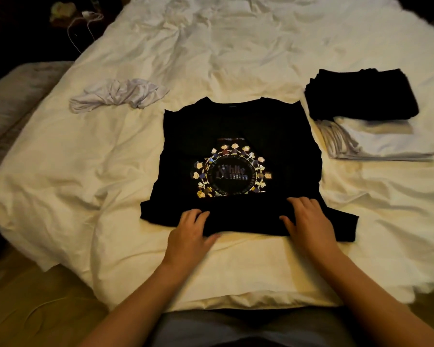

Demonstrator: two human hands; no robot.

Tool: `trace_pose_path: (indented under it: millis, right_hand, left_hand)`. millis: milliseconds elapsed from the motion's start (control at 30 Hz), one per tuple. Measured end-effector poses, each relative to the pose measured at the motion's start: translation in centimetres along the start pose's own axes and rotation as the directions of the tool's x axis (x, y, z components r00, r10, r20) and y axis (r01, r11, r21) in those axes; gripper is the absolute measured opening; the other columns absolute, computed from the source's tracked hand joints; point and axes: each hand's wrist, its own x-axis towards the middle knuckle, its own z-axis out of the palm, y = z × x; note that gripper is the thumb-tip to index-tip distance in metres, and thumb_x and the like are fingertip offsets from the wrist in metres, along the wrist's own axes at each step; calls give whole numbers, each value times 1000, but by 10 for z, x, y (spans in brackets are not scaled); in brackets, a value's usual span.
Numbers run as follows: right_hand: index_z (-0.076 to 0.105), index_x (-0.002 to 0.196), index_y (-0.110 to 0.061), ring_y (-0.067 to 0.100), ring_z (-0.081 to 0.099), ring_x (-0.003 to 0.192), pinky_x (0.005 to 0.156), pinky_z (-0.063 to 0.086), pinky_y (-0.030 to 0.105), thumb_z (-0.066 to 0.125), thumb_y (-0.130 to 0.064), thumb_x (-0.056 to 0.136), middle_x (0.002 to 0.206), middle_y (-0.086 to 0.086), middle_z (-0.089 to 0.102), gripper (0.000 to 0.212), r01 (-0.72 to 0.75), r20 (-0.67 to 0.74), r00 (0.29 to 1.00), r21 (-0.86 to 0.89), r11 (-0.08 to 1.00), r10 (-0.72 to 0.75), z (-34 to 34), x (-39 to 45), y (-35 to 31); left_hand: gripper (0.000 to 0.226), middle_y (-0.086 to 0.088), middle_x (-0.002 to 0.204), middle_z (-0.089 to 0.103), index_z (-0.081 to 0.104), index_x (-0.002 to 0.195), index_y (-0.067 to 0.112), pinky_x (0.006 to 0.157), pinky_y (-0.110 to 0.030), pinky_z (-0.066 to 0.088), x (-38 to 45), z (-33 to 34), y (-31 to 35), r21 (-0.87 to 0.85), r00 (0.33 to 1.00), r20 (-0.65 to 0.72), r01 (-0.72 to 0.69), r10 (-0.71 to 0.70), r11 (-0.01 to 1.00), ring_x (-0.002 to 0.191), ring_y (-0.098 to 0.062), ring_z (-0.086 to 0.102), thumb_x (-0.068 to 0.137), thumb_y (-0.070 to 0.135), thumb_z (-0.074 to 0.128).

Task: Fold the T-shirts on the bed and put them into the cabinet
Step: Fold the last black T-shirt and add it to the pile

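White bed [211, 58] carries a black T-shirt [236, 126]; left hand [189, 231] and right hand [307, 221] each grip its folded near hem.

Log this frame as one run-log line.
stage: folding black T-shirt | left hand grips hem | right hand grips hem | folded stack right | crumpled white shirt left

One head-worn wide-angle view looks forward and steeply down from the foot edge of the bed [135, 71], close above both forearms, taking in most of the bedding; its edges bend and darken outward.
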Motion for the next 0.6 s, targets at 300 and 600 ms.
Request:
trace_pose_path:
  millis: [300, 600]
  right_hand:
    - [58, 109, -5, 30, 56, 85, 69, 35, 34, 52, -9, 98, 93, 14, 63, 14, -45, -152, 984, 320, 946, 98, -15, -6, -4]
    - [62, 103, -11, 21, 56, 79, 69, 39, 33, 57, -9, 95, 88, 4, 63, 10, -5, -212, 972, 429, 903, 105, -41, -18, -6]
  left_hand:
    - [28, -6, 101, 67, 69, 103, 5, 88, -23, 44, 0, -31, -15, -299, 988, -147, -98, 56, 949, 99, -17, 57, 87, 16, 49]
    - [24, 14, 79, 67, 66, 88, 27, 55, -36, 59, 23, -96, -29, -570, 964, 249, 225, -95, 790, 58, -14, 65, 87, 5, 72]
